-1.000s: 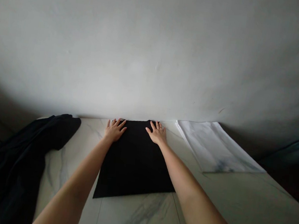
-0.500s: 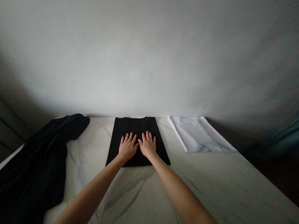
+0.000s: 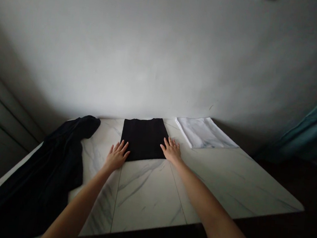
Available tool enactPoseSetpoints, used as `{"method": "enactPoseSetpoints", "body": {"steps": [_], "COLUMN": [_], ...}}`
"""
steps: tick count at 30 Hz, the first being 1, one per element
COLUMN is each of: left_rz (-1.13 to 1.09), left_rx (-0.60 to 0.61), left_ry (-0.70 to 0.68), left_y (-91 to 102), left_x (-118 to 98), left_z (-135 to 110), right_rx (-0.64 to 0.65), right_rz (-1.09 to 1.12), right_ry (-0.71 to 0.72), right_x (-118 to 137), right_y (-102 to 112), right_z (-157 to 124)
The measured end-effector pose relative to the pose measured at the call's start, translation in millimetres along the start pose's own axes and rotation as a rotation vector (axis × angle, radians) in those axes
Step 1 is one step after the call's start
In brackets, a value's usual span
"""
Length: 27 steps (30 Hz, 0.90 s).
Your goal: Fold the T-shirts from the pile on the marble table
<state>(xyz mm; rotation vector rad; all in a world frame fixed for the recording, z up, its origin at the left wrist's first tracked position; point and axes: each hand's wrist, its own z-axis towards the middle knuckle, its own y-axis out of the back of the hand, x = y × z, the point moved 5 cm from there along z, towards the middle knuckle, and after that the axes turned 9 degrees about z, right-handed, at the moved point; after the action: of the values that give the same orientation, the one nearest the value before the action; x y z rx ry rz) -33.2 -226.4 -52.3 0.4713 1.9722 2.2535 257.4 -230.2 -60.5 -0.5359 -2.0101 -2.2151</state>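
A folded black cloth (image 3: 144, 138) lies flat on the white marble table (image 3: 150, 187), near the wall. My left hand (image 3: 116, 157) rests palm down with fingers spread at the cloth's near left corner. At the near right corner, my right hand (image 3: 171, 150) lies flat too, fingers stretched out and touching the cloth's edge. Neither hand holds anything.
A heap of dark clothing (image 3: 40, 174) drapes over the table's left side. A folded white cloth (image 3: 204, 132) lies at the back right by the grey wall. A teal curtain (image 3: 314, 129) hangs at the right. The table's near edge (image 3: 186, 226) is dark.
My hands slid from the middle of the black cloth out to its two near corners. The camera has pulled back, so more of the table shows.
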Motion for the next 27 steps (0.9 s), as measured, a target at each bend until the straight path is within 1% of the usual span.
{"method": "enactPoseSetpoints", "body": {"steps": [2,3,4,5,7,8,9,11,12,14,16,18,19,21,22,23,25,27], "left_rz": [0.041,0.049,0.045,0.028,-0.033,-0.063,-0.085,-0.101,-0.102,-0.117,-0.186,-0.314,-0.395,-0.572,-0.670,-0.780,-1.009,-1.164], "left_rx": [-0.005,-0.018,-0.041,-0.072,-0.119,-0.119,-0.107,-0.070,-0.059,-0.052,-0.031,-0.031,-0.043,-0.067,-0.040,0.014,0.149,0.244], "left_ry": [0.037,0.045,0.040,0.018,-0.059,-0.089,-0.110,-0.120,-0.115,-0.117,-0.123,-0.080,-0.028,0.146,0.249,0.340,0.456,0.513], "left_y": [5.6,9.6,14.3,19.2,26.1,26.8,25.9,20.1,16.6,9.7,3.2,0.7,1.2,4.7,5.6,6.1,8.3,12.9], "left_x": [-4.5,-11.6,-21.9,-34.7,-62.6,-74.2,-82.9,-89.2,-86.8,-73.9,-52.4,-22.8,-5.3,32.0,48.5,61.4,73.3,72.0], "left_z": [-3.0,-2.5,-0.9,1.2,5.6,6.9,7.2,4.0,0.3,-10.7,-25.0,-40.3,-47.5,-59.7,-64.2,-67.2,-68.3,-64.0], "right_rx": [-0.098,-0.149,-0.184,-0.190,-0.119,-0.066,-0.020,0.020,0.016,-0.001,0.009,-0.004,-0.029,-0.070,-0.051,-0.003,0.128,0.235], "right_rz": [-0.025,-0.027,-0.018,0.004,0.058,0.079,0.094,0.107,0.112,0.139,0.212,0.361,0.460,0.688,0.807,0.924,1.107,1.184], "right_ry": [-0.047,-0.040,-0.004,0.057,0.194,0.235,0.253,0.247,0.237,0.239,0.261,0.236,0.175,-0.052,-0.178,-0.286,-0.429,-0.491], "right_x": [6.5,16.0,29.5,45.7,78.4,90.8,98.8,101.5,96.5,77.7,49.5,13.0,-8.5,-53.3,-72.1,-86.1,-99.2,-98.6], "right_y": [6.4,8.4,8.5,6.2,-4.7,-11.4,-17.5,-24.9,-25.6,-22.0,-13.4,2.2,12.1,30.6,36.6,40.3,43.0,42.3], "right_z": [-5.3,-8.4,-11.6,-15.0,-22.6,-26.9,-31.4,-40.3,-44.6,-52.3,-57.3,-57.8,-56.3,-52.1,-50.4,-48.9,-46.5,-44.1]}}
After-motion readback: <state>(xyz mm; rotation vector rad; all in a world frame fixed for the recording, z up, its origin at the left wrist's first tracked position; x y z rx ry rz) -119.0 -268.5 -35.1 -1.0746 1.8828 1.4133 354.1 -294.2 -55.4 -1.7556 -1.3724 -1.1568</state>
